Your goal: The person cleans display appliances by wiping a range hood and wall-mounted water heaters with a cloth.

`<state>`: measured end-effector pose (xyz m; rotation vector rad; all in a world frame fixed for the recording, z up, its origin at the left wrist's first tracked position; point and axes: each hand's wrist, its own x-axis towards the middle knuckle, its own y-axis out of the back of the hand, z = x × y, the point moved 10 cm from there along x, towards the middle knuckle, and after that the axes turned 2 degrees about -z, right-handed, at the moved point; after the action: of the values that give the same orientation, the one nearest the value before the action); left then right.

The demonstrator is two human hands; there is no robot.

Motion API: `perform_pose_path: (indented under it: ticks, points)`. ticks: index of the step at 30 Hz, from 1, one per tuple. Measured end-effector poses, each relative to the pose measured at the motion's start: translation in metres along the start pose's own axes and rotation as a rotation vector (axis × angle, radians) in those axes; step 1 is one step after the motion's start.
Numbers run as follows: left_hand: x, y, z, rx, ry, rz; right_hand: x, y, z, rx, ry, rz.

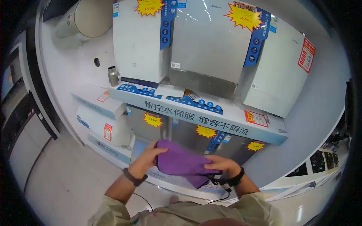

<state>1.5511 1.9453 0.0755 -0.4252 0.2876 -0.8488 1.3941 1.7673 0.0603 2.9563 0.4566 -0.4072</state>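
Observation:
A purple cloth (181,158) with a dark edge is stretched between my two hands, in front of the lower part of the display. My left hand (146,160) pinches its left end, thumb on top. At its right end, my right hand (223,165) grips the cloth, with the thumb and a finger over it. One corner of the cloth hangs down between the hands. Near my right wrist is a dark cable with a small connector (226,187).
White and grey wall appliances (211,41) stand above a shelf with a lettered front edge (196,117). A metal cylinder (113,76) sits at the shelf's left end. More appliances (147,126) stand below. Black items (317,162) are at the far right.

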Motion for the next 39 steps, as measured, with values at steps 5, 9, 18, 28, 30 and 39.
perform_pose_path:
  ticks: [5, 9, 18, 28, 30, 39]
  points:
    - [0.042, -0.074, 0.187, 0.809, -0.353, -0.156, -0.058, 0.055, -0.191, -0.716, 0.121, 0.361]
    - [0.083, -0.142, 0.328, 1.088, -0.596, -0.116, -0.115, 0.096, -0.368, -1.141, 0.354, 0.826]
    - [0.142, -0.271, 0.562, 1.88, -1.987, 0.481, -0.081, 0.18, -0.63, -1.737, 0.457, 1.54]
    - [0.233, -0.256, 0.57, 1.848, -1.794, 0.479, 0.042, 0.218, -0.619, -2.608, 0.546, 1.726]
    - [0.244, -0.252, 0.558, 1.792, -1.824, 0.41, 0.044, 0.227, -0.61, -2.361, 0.498, 1.819]
    - [0.265, -0.253, 0.48, 1.811, -1.652, 0.139, 0.055, 0.235, -0.562, -2.352, 0.559, 1.817]
